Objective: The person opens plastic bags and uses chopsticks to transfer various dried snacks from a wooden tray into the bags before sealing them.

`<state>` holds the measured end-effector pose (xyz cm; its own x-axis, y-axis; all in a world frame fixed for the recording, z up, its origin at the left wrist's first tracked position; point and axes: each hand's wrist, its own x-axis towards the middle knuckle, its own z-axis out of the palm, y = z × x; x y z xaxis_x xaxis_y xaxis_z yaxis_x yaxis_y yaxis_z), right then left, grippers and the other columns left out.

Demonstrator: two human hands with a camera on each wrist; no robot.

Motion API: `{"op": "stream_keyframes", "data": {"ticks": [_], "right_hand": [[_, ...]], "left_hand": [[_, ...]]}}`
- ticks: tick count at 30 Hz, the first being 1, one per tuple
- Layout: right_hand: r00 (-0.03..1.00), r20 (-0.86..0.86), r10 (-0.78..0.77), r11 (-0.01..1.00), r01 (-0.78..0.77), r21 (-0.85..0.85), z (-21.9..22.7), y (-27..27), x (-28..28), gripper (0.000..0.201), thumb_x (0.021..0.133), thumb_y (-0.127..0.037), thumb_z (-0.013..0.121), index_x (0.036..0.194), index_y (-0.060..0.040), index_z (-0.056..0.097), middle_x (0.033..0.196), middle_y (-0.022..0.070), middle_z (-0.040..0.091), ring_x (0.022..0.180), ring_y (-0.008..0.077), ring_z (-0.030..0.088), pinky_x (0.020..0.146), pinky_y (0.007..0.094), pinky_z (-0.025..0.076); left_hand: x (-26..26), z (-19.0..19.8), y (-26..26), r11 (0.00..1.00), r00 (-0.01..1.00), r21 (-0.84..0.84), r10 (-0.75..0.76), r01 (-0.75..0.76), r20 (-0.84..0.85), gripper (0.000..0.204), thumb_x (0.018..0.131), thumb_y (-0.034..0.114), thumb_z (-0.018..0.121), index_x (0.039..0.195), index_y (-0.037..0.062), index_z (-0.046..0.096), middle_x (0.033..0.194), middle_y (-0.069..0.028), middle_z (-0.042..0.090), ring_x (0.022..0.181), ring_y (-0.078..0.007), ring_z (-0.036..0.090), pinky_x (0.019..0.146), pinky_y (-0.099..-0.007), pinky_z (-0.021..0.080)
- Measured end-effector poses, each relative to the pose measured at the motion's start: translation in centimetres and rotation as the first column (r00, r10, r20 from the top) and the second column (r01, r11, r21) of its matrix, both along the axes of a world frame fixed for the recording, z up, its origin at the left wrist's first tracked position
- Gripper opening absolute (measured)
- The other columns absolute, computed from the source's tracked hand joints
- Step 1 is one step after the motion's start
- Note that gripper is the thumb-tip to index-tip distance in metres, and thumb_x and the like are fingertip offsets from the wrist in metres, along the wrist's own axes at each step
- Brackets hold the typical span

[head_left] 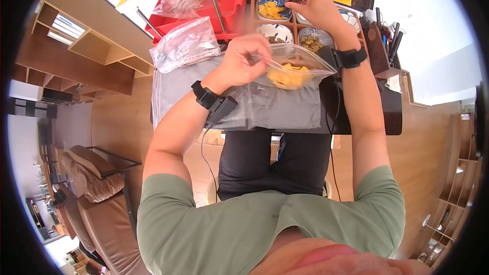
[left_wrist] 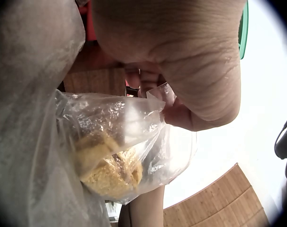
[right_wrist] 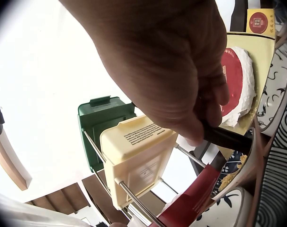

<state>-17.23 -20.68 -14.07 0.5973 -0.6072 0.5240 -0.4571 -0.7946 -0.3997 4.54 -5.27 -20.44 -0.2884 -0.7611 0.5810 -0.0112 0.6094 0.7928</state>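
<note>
My left hand (head_left: 244, 61) pinches the rim of a clear zip bag (head_left: 318, 66), which holds yellow pieces (head_left: 288, 77); the left wrist view shows the bag (left_wrist: 176, 146) hanging below the hand (left_wrist: 181, 61). My right hand (head_left: 322, 11) grips a dark utensil (head_left: 295, 1) over a blue patterned bowl (head_left: 274, 15) of yellow pieces at the back left of a wooden divided box. In the right wrist view the dark handle (right_wrist: 226, 137) runs from the fingers of my hand (right_wrist: 172, 71) down to the bowl; its tip is hidden.
More patterned bowls stand in the box, one with brownish pieces (head_left: 309, 42). To the left are a red bin (head_left: 232, 12) and a pile of empty clear bags (head_left: 186, 46). A pen holder (head_left: 379, 46) stands at the right. Wrist-camera cables hang over the table's front edge.
</note>
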Motion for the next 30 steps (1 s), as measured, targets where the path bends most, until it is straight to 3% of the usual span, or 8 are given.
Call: {"op": "stream_keyframes", "data": {"ticks": [7,9,16,18,22,25,28,30], "right_hand": [[0.999,0.031,0.009,0.997,-0.006,-0.082,0.0,0.2,0.2,0.017,0.087,-0.018,0.078,0.099,-0.0069,0.078,0.063,0.0077,0.064,0.054,0.0118,0.052,0.052,0.0285,0.041],[0.998,-0.030,-0.060,0.998,0.061,0.016,0.4,0.5,0.3,0.021,0.086,-0.025,0.075,0.099,-0.0080,0.076,0.076,0.0152,0.071,0.068,0.0275,0.068,0.067,0.0358,0.053],[0.998,-0.018,-0.068,0.997,0.067,-0.031,0.1,0.3,0.4,0.021,0.088,-0.024,0.073,0.099,-0.0070,0.075,0.076,0.0159,0.071,0.069,0.0301,0.068,0.068,0.0374,0.053],[0.994,0.108,0.022,0.985,-0.003,-0.171,-0.5,-0.2,0.6,0.016,0.088,-0.020,0.077,0.098,-0.0083,0.078,0.057,0.0086,0.056,0.049,0.0134,0.045,0.048,0.0306,0.037],[0.998,0.059,-0.032,0.986,0.041,-0.159,0.2,0.5,0.4,0.016,0.088,-0.020,0.077,0.098,-0.0086,0.078,0.058,0.0093,0.058,0.050,0.0134,0.046,0.049,0.0305,0.038],[0.994,0.028,-0.106,0.991,0.108,-0.078,1.0,1.0,0.4,0.020,0.087,-0.024,0.073,0.096,-0.0057,0.076,0.080,0.0158,0.073,0.072,0.0298,0.070,0.069,0.0360,0.054],[0.991,0.121,-0.066,0.997,0.071,-0.037,2.1,1.1,-0.3,0.021,0.085,-0.022,0.074,0.095,-0.0047,0.077,0.080,0.0144,0.074,0.070,0.0260,0.069,0.068,0.0339,0.054],[0.995,0.022,-0.092,0.996,0.092,0.016,3.9,1.9,-1.5,0.015,0.089,-0.015,0.077,0.100,-0.0045,0.077,0.074,0.0041,0.070,0.063,0.0091,0.058,0.059,0.0268,0.047]], "left_hand": [[0.1,0.0,0.0,1.000,1.000,-0.006,-0.002,0.002,0.012,0.013,0.074,-0.010,0.062,0.079,0.0012,0.065,0.089,-0.0064,0.063,0.084,-0.0146,0.058,0.076,-0.0272,0.044],[0.1,-0.1,0.0,1.000,1.000,-0.003,-0.001,0.001,0.008,0.012,0.074,-0.010,0.062,0.079,0.0012,0.065,0.090,-0.0065,0.063,0.084,-0.0146,0.057,0.076,-0.0272,0.044],[-0.2,0.1,-0.1,1.000,1.000,-0.004,0.030,-0.030,-0.003,0.013,0.070,-0.009,0.061,0.076,0.0024,0.065,0.084,-0.0076,0.066,0.080,-0.0184,0.062,0.073,-0.0295,0.048],[-0.1,0.1,-0.1,1.000,1.000,-0.002,0.028,-0.028,-0.009,0.013,0.071,-0.009,0.061,0.076,0.0022,0.065,0.084,-0.0077,0.065,0.080,-0.0184,0.062,0.073,-0.0293,0.048],[-0.2,0.2,0.0,1.000,1.000,-0.004,0.030,-0.030,-0.008,0.013,0.071,-0.009,0.062,0.076,0.0020,0.065,0.083,-0.0077,0.065,0.080,-0.0184,0.062,0.073,-0.0292,0.048],[-0.2,0.2,-0.1,0.999,1.000,-0.022,0.029,-0.029,-0.003,0.013,0.071,-0.010,0.062,0.076,0.0021,0.065,0.083,-0.0077,0.065,0.079,-0.0183,0.062,0.073,-0.0292,0.048],[-0.1,0.2,-0.1,0.999,1.000,-0.018,0.027,-0.027,-0.006,0.013,0.071,-0.010,0.062,0.076,0.0019,0.065,0.083,-0.0076,0.065,0.080,-0.0182,0.062,0.073,-0.0292,0.048],[-0.1,0.2,-0.1,0.999,0.999,-0.029,0.032,-0.032,-0.004,0.013,0.071,-0.010,0.062,0.077,0.0017,0.065,0.084,-0.0075,0.066,0.080,-0.0182,0.062,0.073,-0.0291,0.048]]}}
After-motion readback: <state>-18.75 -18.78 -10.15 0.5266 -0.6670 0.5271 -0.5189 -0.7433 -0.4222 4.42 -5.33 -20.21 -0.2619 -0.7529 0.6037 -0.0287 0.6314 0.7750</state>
